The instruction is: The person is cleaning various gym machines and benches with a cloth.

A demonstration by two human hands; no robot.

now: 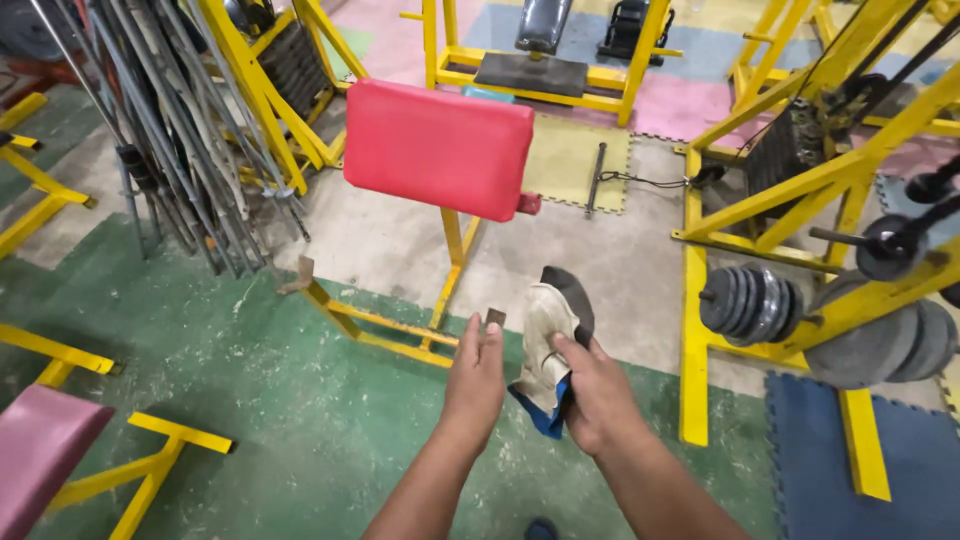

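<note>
Overhead, looking down past both forearms. Containers: the nearest to one is a rack (pixel 180 130) at ten o'clock, packed with grey metal bars leaning together; another yellow frame (pixel 800 190) at three o'clock carries round grey weight plates (pixel 750 303) on a peg, with bigger plates below and to the right.

Right hand (pixel 598 392): fingers clenched around a crumpled cloth (pixel 550 345), held up at about one o'clock from the wrist. Cloth is dirty off-white with a dark grey patch on top and a blue edge hanging below the palm. Thumb presses on the cloth's front fold.

Left hand (pixel 476 375): just beside the cloth, not touching it as far as can be seen. Palm turned inward, fingers loosely straight and together, released, gripping nothing.

Straight ahead at twelve o'clock, a red padded cushion (pixel 438 148) sits tilted on a yellow post, its yellow floor bar (pixel 385 330) running just beyond the fingertips. Maroon pad (pixel 40 445) at eight o'clock on another yellow frame. Floor is worn green paint (pixel 280 400) under the hands, bare concrete beyond, a blue foam mat (pixel 860 460) at four o'clock.
</note>
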